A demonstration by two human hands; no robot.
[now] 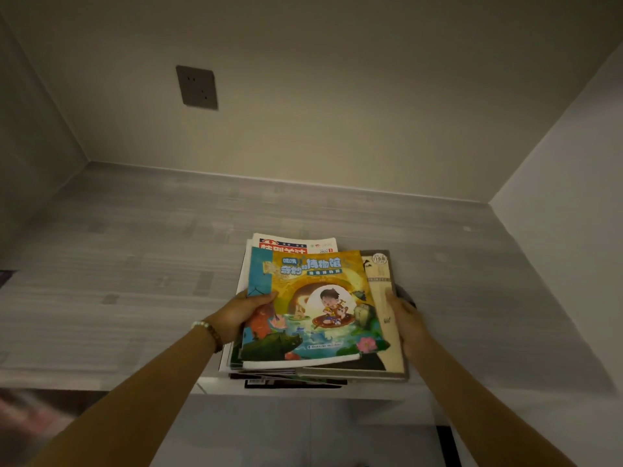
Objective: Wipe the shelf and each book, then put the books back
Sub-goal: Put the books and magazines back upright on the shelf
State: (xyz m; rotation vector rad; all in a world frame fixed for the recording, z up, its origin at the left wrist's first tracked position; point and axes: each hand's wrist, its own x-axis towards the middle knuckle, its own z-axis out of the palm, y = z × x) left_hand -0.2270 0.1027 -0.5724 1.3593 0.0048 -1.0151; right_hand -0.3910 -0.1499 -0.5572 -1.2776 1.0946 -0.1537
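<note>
Head view: book stack (313, 298) gripped between left hand (241, 315) and right hand (406, 320).

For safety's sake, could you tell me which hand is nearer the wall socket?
Left. The left hand grips the book stack's left edge, below the socket; the right hand holds its right edge, farther off.

Top picture book (310, 298) reads "奇妙的博物馆"; white magazine (296, 240) shows "2022".

bare forearms, beaded bracelet (208, 333) on left wrist
</note>
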